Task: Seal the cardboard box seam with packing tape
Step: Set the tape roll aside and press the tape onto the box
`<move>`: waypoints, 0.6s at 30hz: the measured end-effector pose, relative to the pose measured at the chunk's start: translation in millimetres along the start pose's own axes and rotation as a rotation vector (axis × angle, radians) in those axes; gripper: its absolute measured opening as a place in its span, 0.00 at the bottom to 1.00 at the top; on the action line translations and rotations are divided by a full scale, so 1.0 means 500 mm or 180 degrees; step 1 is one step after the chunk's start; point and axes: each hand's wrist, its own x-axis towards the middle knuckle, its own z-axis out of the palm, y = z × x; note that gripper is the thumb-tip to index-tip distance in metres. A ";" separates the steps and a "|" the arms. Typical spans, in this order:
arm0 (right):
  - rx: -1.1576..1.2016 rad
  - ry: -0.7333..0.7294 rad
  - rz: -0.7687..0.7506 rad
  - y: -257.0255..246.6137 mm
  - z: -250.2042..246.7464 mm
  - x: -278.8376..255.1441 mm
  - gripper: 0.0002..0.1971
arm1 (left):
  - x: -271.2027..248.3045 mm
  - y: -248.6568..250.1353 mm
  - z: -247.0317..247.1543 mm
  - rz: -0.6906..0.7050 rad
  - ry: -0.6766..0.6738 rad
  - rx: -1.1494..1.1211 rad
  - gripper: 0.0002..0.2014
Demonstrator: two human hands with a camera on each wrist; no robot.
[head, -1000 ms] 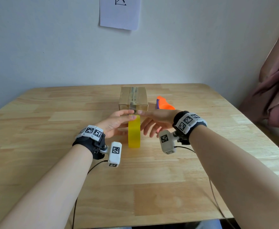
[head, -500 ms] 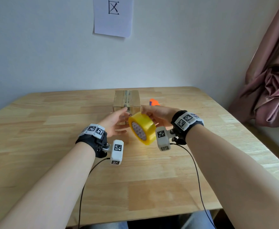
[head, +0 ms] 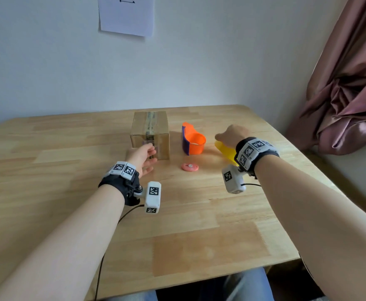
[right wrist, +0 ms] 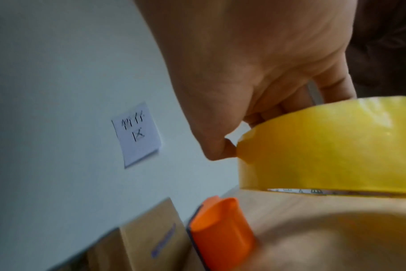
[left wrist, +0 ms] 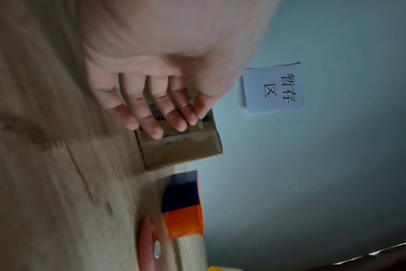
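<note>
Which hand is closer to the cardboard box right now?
Left. The left hand has its fingers at the cardboard box's near face; the right hand grips the yellow tape roll beyond the orange dispenser.

White paper sheet (left wrist: 273,88) taped to the wall reads "暂存区"; blue print on the brown cardboard box (left wrist: 183,146) is too blurred to read.

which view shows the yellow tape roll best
The right wrist view: the yellow tape roll fills it, gripped by the right hand. In the head view the wrist hides most of it; the left wrist view catches only a sliver.
</note>
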 end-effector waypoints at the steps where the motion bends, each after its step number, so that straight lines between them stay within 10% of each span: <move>1: -0.0143 -0.0018 0.0033 0.005 0.014 0.004 0.22 | 0.004 -0.005 0.001 -0.0002 0.0024 -0.0010 0.07; 12: -0.0149 -0.0539 -0.0104 0.005 0.074 0.029 0.19 | 0.015 -0.029 -0.006 0.0168 -0.0001 -0.0184 0.10; 18: 0.0516 0.0489 -0.0859 -0.097 0.040 0.032 0.14 | 0.027 -0.035 -0.026 0.0300 -0.0080 -0.0041 0.07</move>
